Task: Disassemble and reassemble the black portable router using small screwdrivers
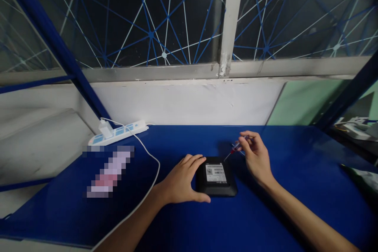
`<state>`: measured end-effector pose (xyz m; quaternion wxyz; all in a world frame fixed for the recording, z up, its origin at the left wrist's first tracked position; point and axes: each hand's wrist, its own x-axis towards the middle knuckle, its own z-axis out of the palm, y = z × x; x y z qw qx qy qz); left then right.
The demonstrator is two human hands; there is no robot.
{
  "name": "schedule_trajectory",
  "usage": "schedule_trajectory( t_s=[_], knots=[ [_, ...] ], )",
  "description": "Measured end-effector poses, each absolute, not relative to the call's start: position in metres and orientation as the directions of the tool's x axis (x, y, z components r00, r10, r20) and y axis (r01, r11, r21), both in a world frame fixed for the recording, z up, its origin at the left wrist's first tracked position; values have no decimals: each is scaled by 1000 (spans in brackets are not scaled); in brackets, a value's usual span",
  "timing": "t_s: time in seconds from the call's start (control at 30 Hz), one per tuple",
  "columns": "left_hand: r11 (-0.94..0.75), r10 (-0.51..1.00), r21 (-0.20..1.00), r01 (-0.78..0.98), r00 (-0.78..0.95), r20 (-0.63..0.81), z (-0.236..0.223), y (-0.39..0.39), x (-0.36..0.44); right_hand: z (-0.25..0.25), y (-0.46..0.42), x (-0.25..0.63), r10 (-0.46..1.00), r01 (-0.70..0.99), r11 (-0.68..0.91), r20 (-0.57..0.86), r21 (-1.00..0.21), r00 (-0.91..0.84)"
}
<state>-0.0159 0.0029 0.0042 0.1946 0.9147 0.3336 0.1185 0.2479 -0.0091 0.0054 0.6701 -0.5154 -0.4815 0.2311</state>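
Observation:
A black, square-cornered device (217, 189) with a white printed label on top lies on the blue table. My left hand (184, 179) holds it from the left side, fingers at its far edge and thumb along the near edge. In my right hand (256, 157) is a small screwdriver (233, 151) with a red part near its shaft, pinched between thumb and fingers. The shaft slants down to the left, its tip at the device's far right corner. Whether the tip sits in a screw is too small to tell.
A white power strip (118, 133) with a plugged-in adapter stands at the back left. Its white cable (153, 157) runs forward across the table and over my left forearm. A blurred-out flat item (110, 173) lies at left. Blue frame posts (91, 94) flank the table (177, 138).

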Motion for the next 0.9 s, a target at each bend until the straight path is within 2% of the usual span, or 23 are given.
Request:
schedule_trajectory(
  t_s=[0.2,0.4,0.63,0.8,0.9],
  knots=[
    [-694,664,437,572,743,82,6,2,-15,8,-10,249,791,182,383,423,-906,441],
    [-696,661,434,572,747,76,5,2,-15,11,-16,245,834,176,358,399,-917,381],
    [-704,655,440,557,749,100,2,3,-16,7,-13,246,796,234,342,413,-910,443],
    [-702,654,452,550,750,103,3,2,-15,6,-13,246,826,156,344,377,-926,419],
    [-700,656,451,553,748,101,3,3,-15,5,-13,245,821,187,344,391,-920,416]
  ],
)
